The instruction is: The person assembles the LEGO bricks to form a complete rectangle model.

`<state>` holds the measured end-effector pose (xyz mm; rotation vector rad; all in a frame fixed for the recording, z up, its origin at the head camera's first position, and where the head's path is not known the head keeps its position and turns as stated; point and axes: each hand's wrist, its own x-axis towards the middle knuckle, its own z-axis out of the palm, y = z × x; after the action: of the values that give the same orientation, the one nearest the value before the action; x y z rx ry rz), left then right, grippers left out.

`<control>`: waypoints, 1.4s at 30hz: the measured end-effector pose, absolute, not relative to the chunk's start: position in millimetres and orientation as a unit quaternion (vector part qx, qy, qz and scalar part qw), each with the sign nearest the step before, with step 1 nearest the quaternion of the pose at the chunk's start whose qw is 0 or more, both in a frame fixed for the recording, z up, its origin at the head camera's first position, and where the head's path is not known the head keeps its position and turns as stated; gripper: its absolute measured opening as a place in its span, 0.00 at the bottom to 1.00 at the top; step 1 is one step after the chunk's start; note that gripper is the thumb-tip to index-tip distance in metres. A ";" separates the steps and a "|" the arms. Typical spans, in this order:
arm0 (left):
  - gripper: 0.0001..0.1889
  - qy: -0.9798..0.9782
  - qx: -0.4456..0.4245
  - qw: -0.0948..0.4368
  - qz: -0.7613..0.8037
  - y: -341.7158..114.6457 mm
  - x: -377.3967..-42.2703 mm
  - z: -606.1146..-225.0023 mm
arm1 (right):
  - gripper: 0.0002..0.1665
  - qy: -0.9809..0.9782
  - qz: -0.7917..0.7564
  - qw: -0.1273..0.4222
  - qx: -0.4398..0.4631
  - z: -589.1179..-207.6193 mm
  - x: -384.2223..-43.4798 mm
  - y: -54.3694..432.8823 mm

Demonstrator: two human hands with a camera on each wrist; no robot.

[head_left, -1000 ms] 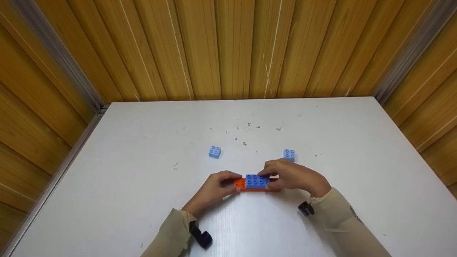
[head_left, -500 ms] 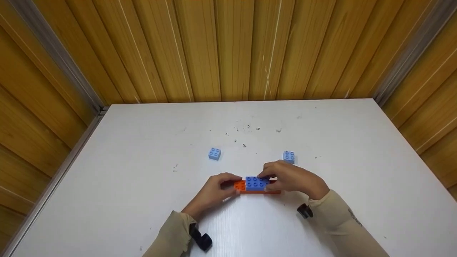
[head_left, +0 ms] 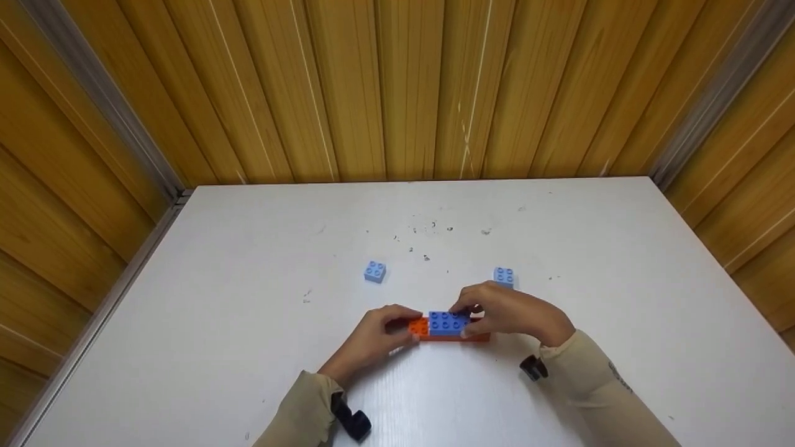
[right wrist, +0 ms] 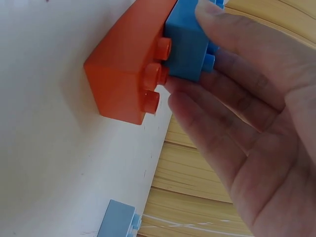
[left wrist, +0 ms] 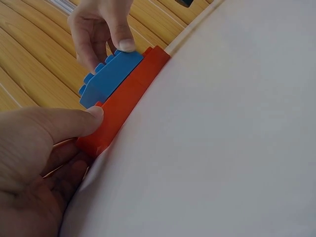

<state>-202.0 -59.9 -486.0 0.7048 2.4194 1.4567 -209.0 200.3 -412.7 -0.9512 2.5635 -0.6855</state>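
Note:
A long orange-red toy building brick (head_left: 418, 327) lies on the white table, with a shorter blue building brick (head_left: 442, 323) on top of its middle. At the orange brick's left end, my left hand (head_left: 371, 340) pinches it between thumb and fingers. My right hand (head_left: 515, 313) holds the blue brick by its right end. In the left wrist view the blue brick (left wrist: 113, 74) sits along the orange brick (left wrist: 129, 96); whether it is fully seated I cannot tell. Bare studs of the orange brick (right wrist: 123, 61) show beyond the blue brick (right wrist: 186, 49) in the right wrist view.
Two small light blue bricks stand farther back on the table: one brick (head_left: 374, 272) to the left, another brick (head_left: 504, 275) just behind my right hand, partly covered by it. Wood-look panel walls (head_left: 410, 93) enclose the table (head_left: 248, 261) at the back and sides.
The head view has shifted slightly, so the table appears a little lower. Both hands keep their hold, and the bricks show no clear movement.

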 end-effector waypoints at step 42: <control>0.19 0.831 0.246 0.105 0.489 -59.6 -201.5 -487.5 | 0.15 0.884 -0.269 0.124 -0.361 -425.2 -211.2 193.1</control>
<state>-201.5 -59.6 -487.5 0.7240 2.4484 1.4407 -211.2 193.1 -425.2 -1.0514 2.5783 -0.7831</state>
